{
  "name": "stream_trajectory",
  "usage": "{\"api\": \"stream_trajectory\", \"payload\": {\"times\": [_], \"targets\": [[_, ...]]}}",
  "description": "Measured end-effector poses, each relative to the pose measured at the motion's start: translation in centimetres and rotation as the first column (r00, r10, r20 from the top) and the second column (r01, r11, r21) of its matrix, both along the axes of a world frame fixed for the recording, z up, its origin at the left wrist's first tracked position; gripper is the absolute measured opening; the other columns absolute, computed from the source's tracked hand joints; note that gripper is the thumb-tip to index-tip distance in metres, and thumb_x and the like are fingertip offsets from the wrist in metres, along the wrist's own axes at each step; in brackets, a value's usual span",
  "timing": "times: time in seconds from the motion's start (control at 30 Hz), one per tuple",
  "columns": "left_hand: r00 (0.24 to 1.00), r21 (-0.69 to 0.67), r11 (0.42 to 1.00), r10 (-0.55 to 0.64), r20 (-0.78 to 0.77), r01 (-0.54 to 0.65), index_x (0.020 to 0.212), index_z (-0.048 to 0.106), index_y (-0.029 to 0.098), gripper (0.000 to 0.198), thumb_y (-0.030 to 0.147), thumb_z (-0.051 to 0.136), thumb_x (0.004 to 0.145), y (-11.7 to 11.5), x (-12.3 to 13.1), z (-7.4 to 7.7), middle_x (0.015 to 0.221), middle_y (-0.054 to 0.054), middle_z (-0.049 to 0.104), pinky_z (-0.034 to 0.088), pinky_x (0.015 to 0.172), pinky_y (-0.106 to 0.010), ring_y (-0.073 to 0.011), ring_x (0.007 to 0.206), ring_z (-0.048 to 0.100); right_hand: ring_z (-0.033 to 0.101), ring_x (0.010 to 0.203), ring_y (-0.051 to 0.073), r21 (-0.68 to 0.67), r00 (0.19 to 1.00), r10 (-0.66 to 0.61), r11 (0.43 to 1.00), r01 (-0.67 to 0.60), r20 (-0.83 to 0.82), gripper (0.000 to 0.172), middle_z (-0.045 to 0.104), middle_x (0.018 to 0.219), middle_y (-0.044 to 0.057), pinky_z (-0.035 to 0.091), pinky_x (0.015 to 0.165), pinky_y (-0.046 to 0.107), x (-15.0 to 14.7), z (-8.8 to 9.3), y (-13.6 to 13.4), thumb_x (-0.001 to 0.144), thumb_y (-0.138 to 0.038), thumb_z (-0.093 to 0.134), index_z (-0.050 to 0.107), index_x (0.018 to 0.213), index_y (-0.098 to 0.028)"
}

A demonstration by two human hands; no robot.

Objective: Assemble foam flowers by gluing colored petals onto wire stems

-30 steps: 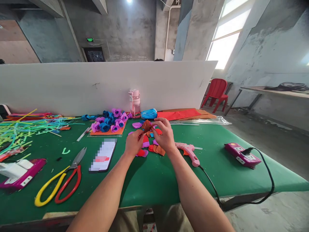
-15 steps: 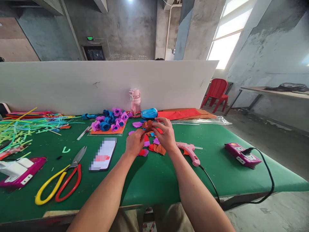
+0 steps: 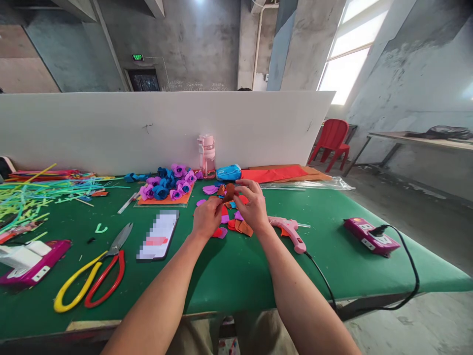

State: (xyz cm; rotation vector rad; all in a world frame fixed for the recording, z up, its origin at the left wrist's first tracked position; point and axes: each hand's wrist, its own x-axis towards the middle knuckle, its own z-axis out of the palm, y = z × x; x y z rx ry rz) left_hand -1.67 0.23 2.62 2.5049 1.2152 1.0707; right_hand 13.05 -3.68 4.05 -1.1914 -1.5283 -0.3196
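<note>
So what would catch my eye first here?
Dead centre, the left hand and right hand pinch a small brown piece above a scatter of coloured petals on the green table. To the left lie big scissors with yellow and red handles, and farther back, a cluster of purple and blue roses.

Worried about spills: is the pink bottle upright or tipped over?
Upright: the pink bottle stands on its base on the green table, cap uppermost, before the white board.

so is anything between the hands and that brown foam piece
Nothing visible does. The left hand and right hand both pinch the brown foam piece at their fingertips, over the loose petals on the green table.
</note>
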Motion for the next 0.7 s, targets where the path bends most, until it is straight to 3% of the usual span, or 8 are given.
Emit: {"api": "stream_trajectory", "payload": {"times": [0.27,0.37,0.47,0.6,0.7], "targets": [[0.999,0.009,1.0,-0.024,0.028,0.024,0.098,0.067,0.02,0.025,0.02,0.044,0.087,0.1,0.0,-0.3,0.088,-0.006,0.069,0.041,0.062,-0.025,-0.0166,0.074,0.062,0.055,0.097,0.022,0.01,1.0,-0.01,1.0,0.01,0.003,0.01,0.063,0.103,0.006,0.044,0.085,0.039,-0.2,0.0,-0.1,0.076,-0.014,0.057,0.061,0.08,-0.023],[0.985,-0.065,0.996,-0.047,0.164,0.059,0.094,0.068,0.02,0.023,0.021,0.047,0.085,0.3,0.0,-0.3,0.084,-0.005,0.07,0.044,0.066,-0.024,-0.0159,0.074,0.063,0.055,0.1,0.023,0.011,0.999,0.043,0.999,-0.043,-0.01,0.01,0.061,0.105,0.006,0.043,0.088,0.04,-0.5,0.6,-0.8,0.076,-0.016,0.056,0.061,0.082,-0.023],[0.907,-0.219,0.971,0.008,0.42,0.093,0.087,0.069,0.018,0.02,0.025,0.051,0.081,1.1,0.0,-0.6,0.075,-0.003,0.07,0.047,0.067,-0.025,-0.0152,0.07,0.063,0.054,0.105,0.023,0.055,0.981,0.143,0.989,-0.137,-0.129,0.016,0.059,0.109,0.007,0.042,0.092,0.04,-0.8,1.1,-1.5,0.078,-0.02,0.055,0.061,0.092,-0.022],[0.767,-0.295,0.946,0.086,0.636,0.138,0.082,0.068,0.016,0.02,0.03,0.055,0.075,2.4,-0.2,-1.1,0.075,-0.003,0.07,0.049,0.068,-0.027,-0.0158,0.072,0.063,0.058,0.093,0.021,0.027,0.858,0.243,0.965,-0.26,-0.453,0.015,0.063,0.093,0.005,0.045,0.084,0.036,-1.5,0.7,-0.9,0.083,-0.03,0.051,0.061,0.089,-0.021],[0.766,-0.263,0.958,0.082,0.637,0.117,0.073,0.067,0.015,0.019,0.031,0.057,0.073,2.9,-0.5,-1.3,0.071,-0.002,0.069,0.048,0.068,-0.026,-0.0161,0.073,0.061,0.059,0.081,0.019,-0.073,0.68,0.315,0.876,-0.476,-0.662,0.023,0.064,0.082,0.003,0.047,0.075,0.032,-2.3,-0.3,0.1,0.083,-0.041,0.051,0.061,0.082,-0.02]]}}
